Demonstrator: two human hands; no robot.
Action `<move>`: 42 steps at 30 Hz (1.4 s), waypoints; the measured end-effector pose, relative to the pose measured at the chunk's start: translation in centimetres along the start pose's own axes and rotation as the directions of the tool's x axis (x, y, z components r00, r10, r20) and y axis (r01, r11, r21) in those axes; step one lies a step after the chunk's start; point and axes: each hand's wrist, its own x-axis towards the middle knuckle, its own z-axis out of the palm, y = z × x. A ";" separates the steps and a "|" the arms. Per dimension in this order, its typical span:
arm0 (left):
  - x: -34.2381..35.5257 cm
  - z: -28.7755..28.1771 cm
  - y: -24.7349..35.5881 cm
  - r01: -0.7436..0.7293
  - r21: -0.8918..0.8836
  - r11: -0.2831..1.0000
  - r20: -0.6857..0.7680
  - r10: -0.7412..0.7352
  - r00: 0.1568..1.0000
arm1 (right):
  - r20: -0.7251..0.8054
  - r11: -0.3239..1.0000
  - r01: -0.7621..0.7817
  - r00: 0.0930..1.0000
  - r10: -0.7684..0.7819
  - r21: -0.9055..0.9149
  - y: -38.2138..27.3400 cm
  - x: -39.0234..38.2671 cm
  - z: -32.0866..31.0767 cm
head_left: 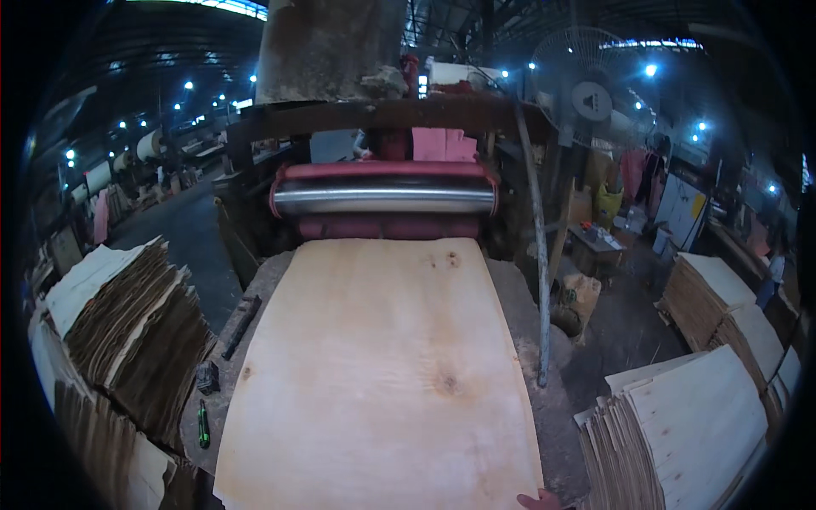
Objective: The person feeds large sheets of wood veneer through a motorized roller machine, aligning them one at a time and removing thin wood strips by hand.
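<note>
A large pale wood veneer sheet (382, 357) with a few dark knots lies flat in front of me. Its far end reaches the foot of a roller machine that has a shiny metal roller (387, 201) and pink-coated rollers (387, 228). At the sheet's near right corner, my right hand (538, 500) grips the edge; only its fingers show above the lower rim of the picture. My left hand is out of view. Left of the sheet, a green and black utility knife (203, 425) rests on the worn table (214, 450).
Stacked veneer stands at left (136, 331) and right (688, 425). A dark block (207, 377) and a dark bar (241, 327) lie by the sheet's left edge. A pole (535, 255) leans beside the machine's right side, below a fan (590, 100). Another person (772, 276) stands far right.
</note>
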 end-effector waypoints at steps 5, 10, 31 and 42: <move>-0.7 0.3 0.9 0.096 -0.065 0.993 0.017 -0.095 0.995 | 0.085 1.000 -0.001 0.996 0.001 0.001 0.5 0.7 0.0; 0.3 0.2 0.0 0.063 -0.015 0.998 0.022 -0.062 0.998 | 0.100 0.993 -0.052 0.994 0.042 0.106 -0.1 -0.1 0.2; 2.6 -0.8 -1.9 -0.021 0.241 0.970 -0.029 0.029 0.999 | 0.019 0.985 0.124 0.992 -0.127 0.123 5.6 5.1 0.8; 3.3 -0.1 -2.8 -0.075 0.054 0.996 -0.061 0.078 0.995 | -0.007 0.995 0.063 0.998 -0.063 0.079 1.0 1.0 0.6</move>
